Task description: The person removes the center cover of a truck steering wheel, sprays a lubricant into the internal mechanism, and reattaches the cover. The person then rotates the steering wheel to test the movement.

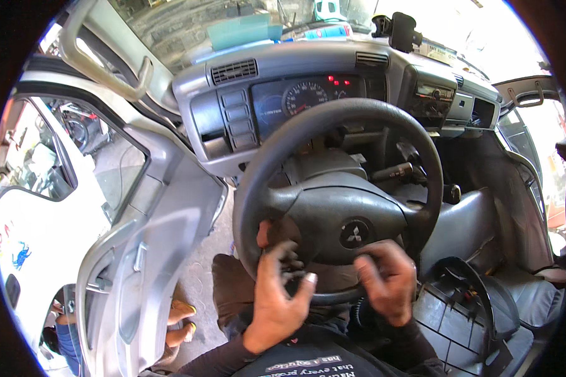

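Note:
In front of me is the black steering wheel [338, 105], with a round emblem on its hub. My left hand [277, 308] is at the wheel's lower left, its thumb apart from its curled fingers. Something dark lies among those fingers, and a reddish-brown patch [263, 234] shows just above them; its kind I cannot make out. My right hand [390, 283] hovers before the lower right of the hub, fingers bent, thumb and forefinger apart, with nothing seen between them. Behind the wheel, the instrument cluster [302, 97] shows red lights.
The driver's door [138, 257] stands open at left; beyond it are a person's feet [181, 312] and a person in blue [69, 339]. Right of me, a black curved plastic piece [478, 283] lies by the seat. A stalk [393, 172] sticks out behind the wheel. A phone holder [404, 31] tops the dashboard.

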Tool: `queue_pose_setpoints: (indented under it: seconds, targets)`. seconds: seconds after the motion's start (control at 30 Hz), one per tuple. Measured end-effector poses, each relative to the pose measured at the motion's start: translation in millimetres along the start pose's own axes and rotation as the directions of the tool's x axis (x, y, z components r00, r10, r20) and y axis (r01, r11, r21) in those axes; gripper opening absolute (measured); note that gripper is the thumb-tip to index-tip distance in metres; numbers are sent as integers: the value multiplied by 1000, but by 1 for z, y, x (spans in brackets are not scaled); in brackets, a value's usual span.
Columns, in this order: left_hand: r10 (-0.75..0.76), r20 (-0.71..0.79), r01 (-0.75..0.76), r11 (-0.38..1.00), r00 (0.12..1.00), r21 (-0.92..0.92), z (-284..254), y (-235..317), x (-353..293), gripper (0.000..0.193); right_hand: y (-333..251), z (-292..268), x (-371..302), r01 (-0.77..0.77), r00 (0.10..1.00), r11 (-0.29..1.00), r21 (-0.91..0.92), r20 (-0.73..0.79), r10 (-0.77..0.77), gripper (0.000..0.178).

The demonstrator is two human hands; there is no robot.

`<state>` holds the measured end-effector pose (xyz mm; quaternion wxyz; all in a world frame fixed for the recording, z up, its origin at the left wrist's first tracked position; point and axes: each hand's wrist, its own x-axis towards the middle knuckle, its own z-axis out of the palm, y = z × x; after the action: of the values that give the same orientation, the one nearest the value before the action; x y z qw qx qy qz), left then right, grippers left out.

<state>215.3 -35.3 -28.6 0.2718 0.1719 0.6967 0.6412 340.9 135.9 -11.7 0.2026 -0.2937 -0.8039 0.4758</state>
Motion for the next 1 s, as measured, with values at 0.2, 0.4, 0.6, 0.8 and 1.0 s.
queue_pose_setpoints:
  seconds: [0.2, 0.4, 0.6, 0.8, 1.0]
  targets:
    - [141, 70, -157, 865, 988, 476, -4, 3, -5, 84, 15, 62, -42, -571, 787, 288, 769, 413, 458, 37]
    - [258, 61, -250, 807, 964, 535, 3, 4, 4, 79, 33, 69, -38, -388, 807, -162, 907, 419, 417, 31]
    - [212, -81, -154, 878, 974, 454, 15, -3, 16, 79, 29, 74, -41, -364, 771, -247, 898, 440, 460, 40]
    - [342, -145, -260, 876, 928, 406, 27, -14, 22, 85, 28, 76, -34, -370, 770, -222, 902, 432, 470, 49]
    - [399, -130, -326, 865, 908, 381, 16, -17, 30, 82, 36, 83, -29, -413, 767, -170, 895, 442, 465, 51]
